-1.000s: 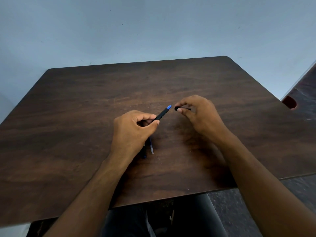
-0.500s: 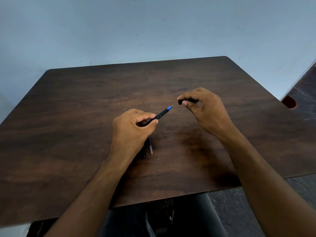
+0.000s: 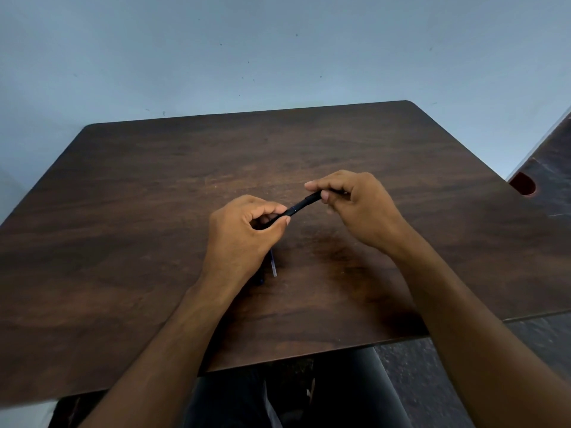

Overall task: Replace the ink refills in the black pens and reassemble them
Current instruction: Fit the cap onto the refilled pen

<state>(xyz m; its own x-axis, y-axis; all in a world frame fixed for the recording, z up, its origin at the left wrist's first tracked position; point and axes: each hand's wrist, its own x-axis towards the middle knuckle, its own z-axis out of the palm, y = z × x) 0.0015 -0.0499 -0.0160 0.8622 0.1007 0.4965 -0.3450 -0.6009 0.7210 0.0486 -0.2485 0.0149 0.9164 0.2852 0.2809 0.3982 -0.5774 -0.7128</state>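
Since a moment ago our right hand (image 3: 355, 208) has brought the cap onto the black pen (image 3: 301, 206); both hands pinch it above the table (image 3: 123, 211). Our left hand (image 3: 244, 233) half-hides a refill (image 3: 273, 267) beneath it.

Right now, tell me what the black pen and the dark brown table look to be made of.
The slim black pen, held between both hands, looks like matte plastic: even black, hardly any shine. The dark brown table shows wood grain with a low sheen; solid wood or laminate, I cannot tell which.
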